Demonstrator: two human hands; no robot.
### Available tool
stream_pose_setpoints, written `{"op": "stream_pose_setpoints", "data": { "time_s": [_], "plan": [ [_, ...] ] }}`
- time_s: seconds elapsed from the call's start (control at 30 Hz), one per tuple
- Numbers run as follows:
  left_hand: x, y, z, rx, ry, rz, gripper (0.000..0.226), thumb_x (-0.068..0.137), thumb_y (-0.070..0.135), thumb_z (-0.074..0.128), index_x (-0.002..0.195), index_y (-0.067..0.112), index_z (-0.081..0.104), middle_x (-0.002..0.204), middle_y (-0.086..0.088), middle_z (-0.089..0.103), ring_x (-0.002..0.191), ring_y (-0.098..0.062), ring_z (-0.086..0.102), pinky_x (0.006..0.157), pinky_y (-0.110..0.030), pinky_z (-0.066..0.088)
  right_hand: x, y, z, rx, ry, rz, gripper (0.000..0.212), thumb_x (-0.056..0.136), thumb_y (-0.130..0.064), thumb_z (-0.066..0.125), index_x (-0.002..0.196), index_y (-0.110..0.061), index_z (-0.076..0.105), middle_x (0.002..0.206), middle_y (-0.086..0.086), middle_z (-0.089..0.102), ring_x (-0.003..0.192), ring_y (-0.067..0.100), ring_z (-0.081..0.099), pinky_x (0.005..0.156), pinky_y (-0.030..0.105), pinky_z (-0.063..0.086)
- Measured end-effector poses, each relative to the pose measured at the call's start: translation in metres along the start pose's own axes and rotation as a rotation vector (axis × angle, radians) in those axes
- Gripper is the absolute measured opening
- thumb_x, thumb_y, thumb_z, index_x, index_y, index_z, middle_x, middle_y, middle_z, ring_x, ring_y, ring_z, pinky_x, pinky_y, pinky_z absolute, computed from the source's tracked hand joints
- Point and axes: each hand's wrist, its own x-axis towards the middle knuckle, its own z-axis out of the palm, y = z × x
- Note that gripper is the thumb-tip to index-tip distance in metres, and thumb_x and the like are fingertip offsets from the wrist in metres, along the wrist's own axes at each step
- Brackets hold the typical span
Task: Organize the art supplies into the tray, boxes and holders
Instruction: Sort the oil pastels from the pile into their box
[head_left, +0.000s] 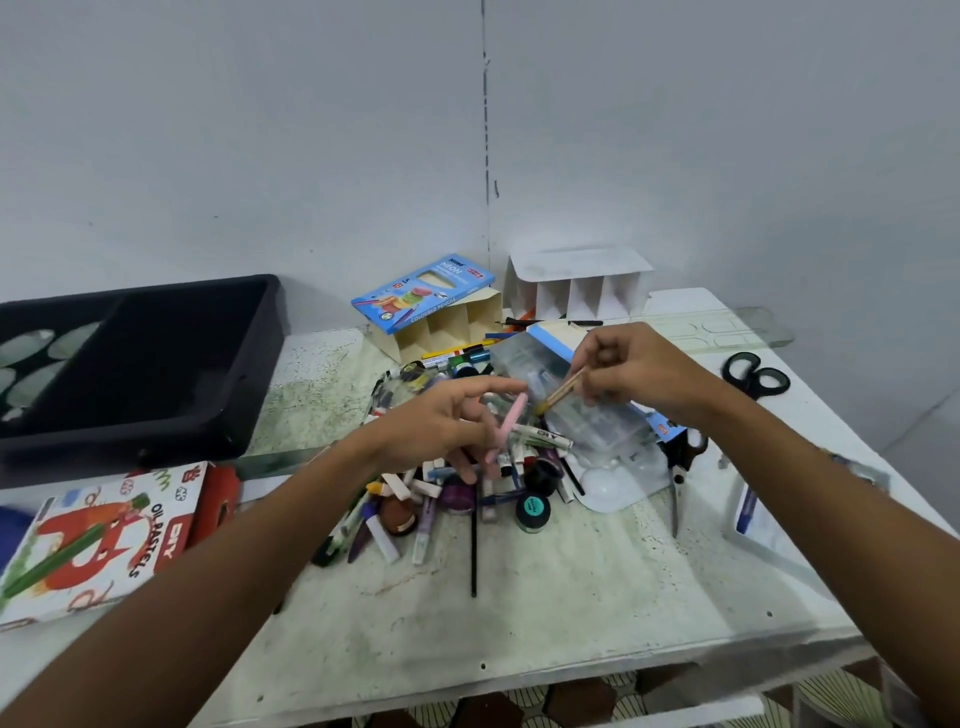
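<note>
Art supplies (457, 483) heaped in a loose pile at the middle of a stained white table (519, 597): crayons, markers, pastel sticks, small paint pots, a teal-lidded pot (533, 510) at the near edge. Above the pile, left hand (441, 431) with fingers curled round a pink stick (506, 431), index finger stretched out towards the right. Right hand (639, 371) just beyond, pinching a tan crayon (563, 391) between thumb and fingertips, its lower tip angled down to the left, close to the pink stick. Under the right hand, a clear plastic case (587, 415) lying on the pile. Black tray (140, 364) at far left, by the wall. Oil pastels box (98, 540) at near left, red and white, a green stick resting across it. Blue coloured-pencil box (423, 291) propped on a cream divided holder (447, 325) at the far middle; white divided holder (582, 291) just right of it, against the wall. Black-handled scissors (756, 375) at far right. Second pair of scissors (680, 467) right of the pile, blades pointing near.
</note>
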Motion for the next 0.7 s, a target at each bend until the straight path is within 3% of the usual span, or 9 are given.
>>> {"op": "stream_pose_setpoints", "data": {
  "time_s": [0.13,0.23,0.37,0.47,0.57,0.7],
  "plan": [
    [0.024,0.007,0.019,-0.095,-0.076,0.033,0.050,0.092,-0.009,0.054,0.132,0.020,0.049,0.075,-0.014,0.066,0.072,-0.034,0.070,0.047,-0.028,0.053,-0.020,0.007,-0.023,0.174,0.096,0.052,0.016,0.082,0.014,0.058,0.083,-0.001,0.062,0.062,0.007,0.062,0.052,0.017,0.052,0.047,0.022,0.034],
    [0.041,0.018,0.042,-0.065,-0.107,0.059,0.041,0.091,-0.006,0.058,0.126,0.014,0.049,0.071,-0.010,0.070,0.058,-0.021,0.067,0.042,-0.020,0.041,-0.038,0.016,-0.043,0.276,0.180,0.098,0.018,0.085,0.012,0.054,0.088,-0.004,0.059,0.063,0.005,0.062,0.049,0.016,0.047,0.046,0.023,0.033],
    [0.068,0.035,0.082,0.053,-0.143,0.072,0.040,0.087,-0.001,0.065,0.120,0.017,0.051,0.076,-0.015,0.072,0.054,-0.022,0.060,0.052,-0.023,0.041,-0.070,0.034,-0.070,0.355,0.317,0.147,0.024,0.084,0.013,0.057,0.084,-0.011,0.051,0.073,0.016,0.064,0.047,0.017,0.044,0.044,0.023,0.032],
    [0.084,0.047,0.117,0.167,-0.184,0.111,0.040,0.085,0.002,0.069,0.118,0.015,0.051,0.071,-0.011,0.073,0.049,-0.018,0.058,0.046,-0.021,0.038,-0.096,0.049,-0.088,0.330,0.380,0.203,0.024,0.083,0.011,0.062,0.082,-0.010,0.050,0.070,0.013,0.068,0.047,0.017,0.044,0.044,0.021,0.032],
    [0.101,0.049,0.151,0.208,-0.205,0.113,0.041,0.082,0.005,0.073,0.117,0.013,0.053,0.069,-0.013,0.072,0.050,-0.018,0.061,0.057,-0.031,0.048,-0.121,0.066,-0.102,0.234,0.477,0.313,0.019,0.081,0.007,0.066,0.085,-0.008,0.055,0.070,0.011,0.069,0.047,0.016,0.047,0.047,0.024,0.035],
    [0.128,0.043,0.185,0.284,-0.134,0.089,0.041,0.078,0.004,0.074,0.112,0.014,0.055,0.057,-0.004,0.068,0.047,-0.013,0.061,0.056,-0.031,0.050,-0.143,0.091,-0.107,0.124,0.563,0.484,0.019,0.077,0.003,0.070,0.084,-0.010,0.059,0.068,0.012,0.066,0.045,0.013,0.050,0.047,0.025,0.033]
  ]
}}
